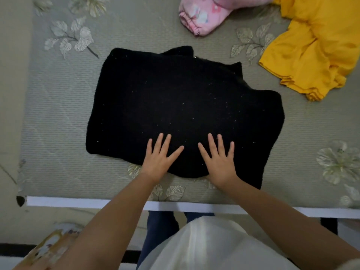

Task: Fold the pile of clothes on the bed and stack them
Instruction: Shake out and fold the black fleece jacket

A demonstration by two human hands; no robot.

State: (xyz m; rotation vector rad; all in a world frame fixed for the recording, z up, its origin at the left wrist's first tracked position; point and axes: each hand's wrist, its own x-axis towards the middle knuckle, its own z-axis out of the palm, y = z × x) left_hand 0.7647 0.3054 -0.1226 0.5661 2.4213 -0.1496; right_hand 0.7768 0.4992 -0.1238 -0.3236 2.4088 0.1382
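The black sweater (185, 114) lies folded mid-bed (58, 133); your left hand (158, 160) and right hand (219, 162) press flat, fingers spread, on its 6 o'clock edge. Yellow garment (311, 51) at 2 o'clock, pink garment (198, 16) at 12, both apart from it.

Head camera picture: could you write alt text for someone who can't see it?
Two open hands, left hand and right hand, press flat on a folded black sweater lying on a grey flowered bed. Beyond it lie a crumpled yellow garment and a pink garment.
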